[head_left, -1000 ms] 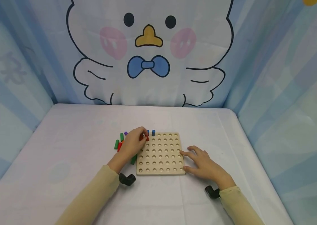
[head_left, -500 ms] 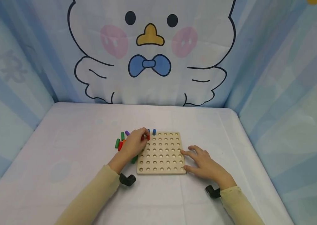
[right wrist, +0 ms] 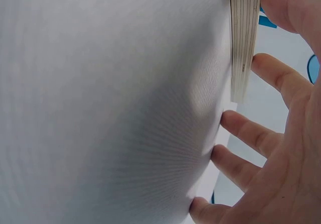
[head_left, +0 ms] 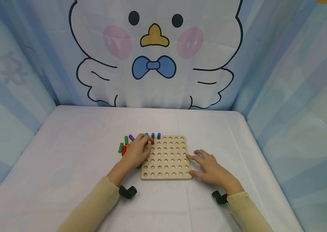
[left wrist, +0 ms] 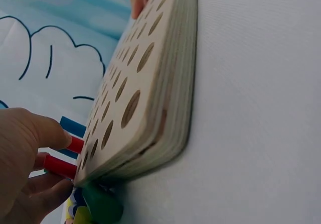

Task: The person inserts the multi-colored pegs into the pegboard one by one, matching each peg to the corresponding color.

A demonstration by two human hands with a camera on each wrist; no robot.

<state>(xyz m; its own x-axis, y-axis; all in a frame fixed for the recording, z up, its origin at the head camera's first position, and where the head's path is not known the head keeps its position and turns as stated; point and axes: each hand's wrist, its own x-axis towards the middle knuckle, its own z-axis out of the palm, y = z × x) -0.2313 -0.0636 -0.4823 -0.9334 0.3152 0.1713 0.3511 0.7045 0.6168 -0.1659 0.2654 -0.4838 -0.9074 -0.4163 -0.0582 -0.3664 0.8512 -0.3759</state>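
A square wooden pegboard (head_left: 166, 163) with rows of round holes lies on the white table. Blue pegs (head_left: 158, 136) stand along its back left edge, and two red pegs (left wrist: 60, 166) stand in the row in front of them. Over that corner is my left hand (head_left: 137, 149), index fingertip right at one red peg (head_left: 153, 141), thumb spread away from it in the head view. At the board's right edge, my right hand (head_left: 209, 169) rests with fingers spread, thumb and index finger touching the side; its other fingertips (right wrist: 220, 116) come down to the tablecloth.
Left of the board lie loose pegs: green (head_left: 121, 147), red (head_left: 124, 150), orange (head_left: 127, 146) and purple (head_left: 131, 137), partly behind the left hand. A green peg (left wrist: 103, 203) sits against the board's left side. A printed curtain (head_left: 154, 87) rises behind the table.
The left hand has drawn back slightly toward the body, its thumb parting from the index finger and leaving the red peg standing in the board. The right hand stays in place.
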